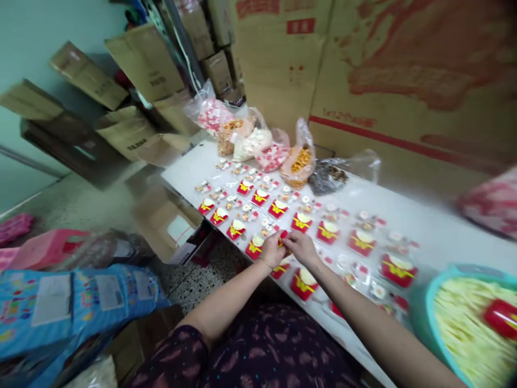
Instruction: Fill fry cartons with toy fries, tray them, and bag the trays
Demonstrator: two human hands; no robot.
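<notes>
Over the near edge of the white table, my left hand and my right hand come together. Pinched between the fingers of both is a small red fry box, mostly covered by them. Rows of similar red boxes with a yellow zigzag mark and pale contents lie around, such as one fry box just below my right hand and another fry box left of my left hand. Beside the boxes sit clear packs with small coloured pieces, too blurred to name.
Plastic bags of pink-white, white and orange pieces line the white table's far side. A teal tub of pale yellow strips, with a red object inside, stands right. An open carton and blue printed bags are left.
</notes>
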